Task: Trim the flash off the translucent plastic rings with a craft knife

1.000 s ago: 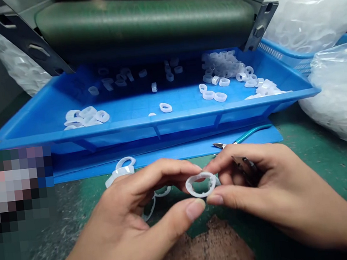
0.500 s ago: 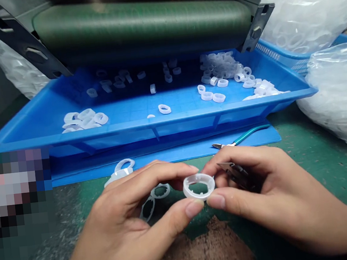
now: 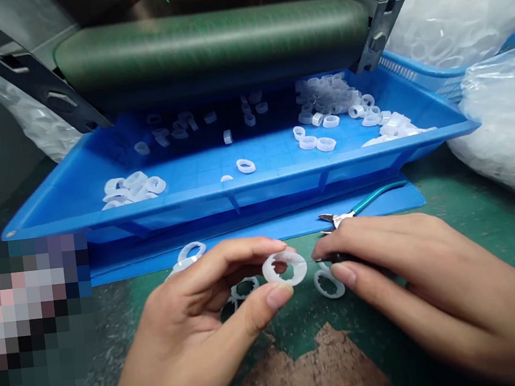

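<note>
My left hand (image 3: 205, 309) pinches a translucent white plastic ring (image 3: 284, 269) between thumb and forefinger, just above the green mat. My right hand (image 3: 408, 275) is closed round a small dark cutting tool (image 3: 333, 257) whose tip points at the ring's right edge. Several more white rings (image 3: 329, 284) lie on the mat under and between my hands. Behind them stands a blue tray (image 3: 247, 185) with scattered white rings (image 3: 132, 189) and a heap of rings (image 3: 335, 102) at its back right.
A green conveyor roller (image 3: 209, 41) overhangs the tray. Teal-handled cutters (image 3: 360, 207) lie on a blue sheet in front of the tray. Clear bags of white rings (image 3: 503, 124) stand at right and back left. A worn brown patch (image 3: 313, 371) marks the mat.
My right hand let go of the ring, which now stays in my left hand alone and is turned flatter. The tool tip moved in toward the ring. The view shifted slightly.
</note>
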`<state>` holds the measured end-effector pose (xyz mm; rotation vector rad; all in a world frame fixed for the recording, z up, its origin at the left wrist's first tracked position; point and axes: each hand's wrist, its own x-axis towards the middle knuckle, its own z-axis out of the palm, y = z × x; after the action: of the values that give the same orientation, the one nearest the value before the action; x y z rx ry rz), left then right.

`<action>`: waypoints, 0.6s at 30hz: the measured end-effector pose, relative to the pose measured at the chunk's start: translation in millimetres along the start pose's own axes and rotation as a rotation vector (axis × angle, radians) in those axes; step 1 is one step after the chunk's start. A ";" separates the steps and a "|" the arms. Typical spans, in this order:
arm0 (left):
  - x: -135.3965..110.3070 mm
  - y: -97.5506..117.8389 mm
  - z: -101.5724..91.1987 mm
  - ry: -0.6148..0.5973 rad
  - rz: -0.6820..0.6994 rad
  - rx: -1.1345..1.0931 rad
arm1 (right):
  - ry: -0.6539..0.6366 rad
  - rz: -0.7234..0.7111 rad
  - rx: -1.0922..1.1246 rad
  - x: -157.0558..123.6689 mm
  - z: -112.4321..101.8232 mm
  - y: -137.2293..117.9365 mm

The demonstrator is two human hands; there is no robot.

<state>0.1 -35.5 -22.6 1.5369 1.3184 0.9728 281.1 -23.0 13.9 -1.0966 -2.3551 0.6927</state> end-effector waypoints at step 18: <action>0.2 4.8 0.9 0.021 -0.004 0.056 | 0.079 -0.104 -0.177 3.1 8.2 1.9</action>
<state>2.5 -35.7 -18.3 1.5701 1.3729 0.9589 275.7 -21.5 6.9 -1.0440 -2.4217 0.4025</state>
